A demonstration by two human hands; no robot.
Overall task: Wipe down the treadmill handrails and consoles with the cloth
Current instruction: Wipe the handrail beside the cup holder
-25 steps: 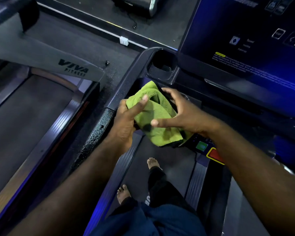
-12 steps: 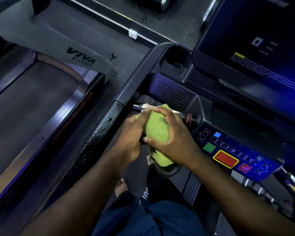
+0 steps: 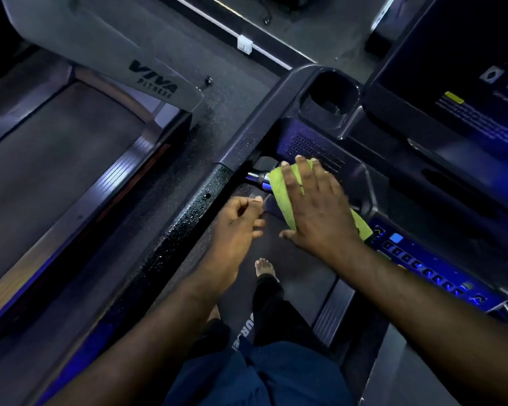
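A green cloth (image 3: 282, 189) lies over the short metal grip bar (image 3: 257, 178) under the treadmill console (image 3: 314, 148). My right hand (image 3: 314, 206) lies flat on the cloth with straight fingers, pressing it against the bar and the console's lower face. Most of the cloth is hidden under that hand; one corner sticks out near the button panel (image 3: 428, 268). My left hand (image 3: 238, 224) hovers just left of the cloth, fingers loosely curled, holding nothing. The black side handrail (image 3: 188, 212) runs diagonally past my left hand and is beaded with droplets.
A cup holder (image 3: 332, 95) sits at the console's left corner, with the dark screen (image 3: 458, 83) to its right. A neighbouring treadmill marked VIVA FITNESS (image 3: 156, 80) stands at left. My bare feet stand on the belt (image 3: 299, 282) below.
My left hand has let go of the cloth and drawn back to the left. My right hand has flattened out and slid the cloth right along the bar toward the console.
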